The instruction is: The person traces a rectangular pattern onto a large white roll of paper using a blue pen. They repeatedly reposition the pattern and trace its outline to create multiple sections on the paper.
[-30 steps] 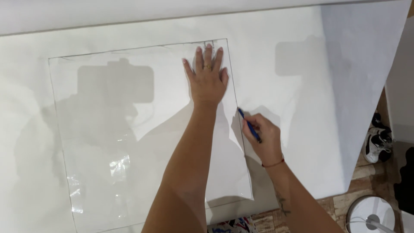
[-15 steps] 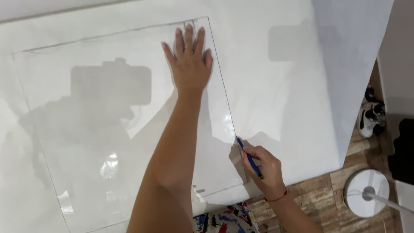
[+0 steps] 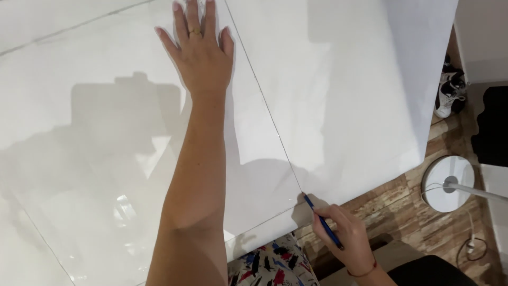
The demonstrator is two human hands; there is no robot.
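Right hand (image 3: pixel 346 238) pinching blue pen (image 3: pixel 323 221), tip at clear sheet's (image 3: pixel 95 175) near right corner; sheet edge running away up-left toward left hand (image 3: pixel 200 50), flat, fingers spread, on it.

left hand (image 3: pixel 200 50) flat, fingers spread (arm outstretched) | right hand (image 3: pixel 346 235) curled, gripping

Wood-patterned floor (image 3: pixel 402 204), white lamp base (image 3: pixel 447 183)

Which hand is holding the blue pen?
The right hand, low by the clear sheet's corner, grips the blue pen. The left hand lies flat and open, wearing a ring.
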